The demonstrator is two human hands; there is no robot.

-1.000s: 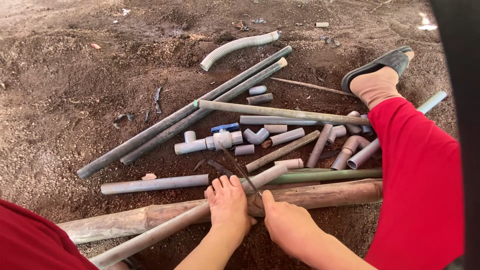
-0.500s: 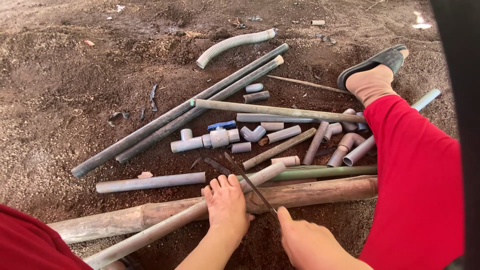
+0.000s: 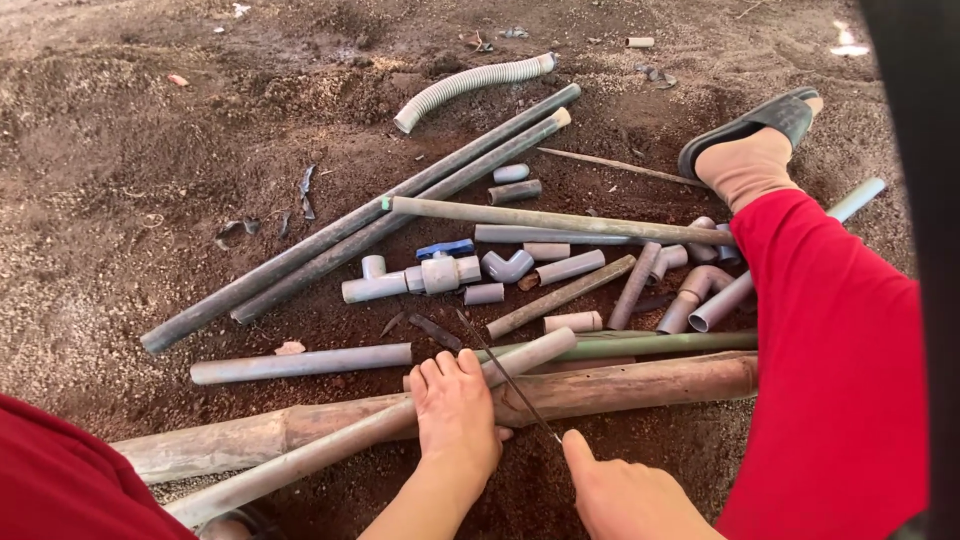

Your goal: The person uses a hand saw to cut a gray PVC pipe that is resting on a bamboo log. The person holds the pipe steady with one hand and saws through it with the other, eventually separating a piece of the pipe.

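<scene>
My left hand [image 3: 455,410] presses down on a long grey plastic pipe [image 3: 350,435] that lies across a thick brown bamboo pole [image 3: 640,385]. My right hand [image 3: 615,490] grips the near end of a thin dark saw blade [image 3: 500,365], which slants up and to the left across the pipe just right of my left hand. The pipe's far end [image 3: 560,340] sticks out past the blade. My leg in a red trouser [image 3: 830,350] stretches along the right, ending in a socked foot in a black sandal [image 3: 760,130].
Bare brown dirt lies all around. Beyond the hands are two long dark pipes [image 3: 370,220], a grey valve assembly with a blue handle [image 3: 430,272], several short pipe offcuts and elbows [image 3: 510,265], and a ribbed flexible hose [image 3: 470,85]. A short pipe [image 3: 300,362] lies at the left.
My right hand has drawn back toward me, pulling the blade along across the pipe. My left hand stays pressed on the pipe.
</scene>
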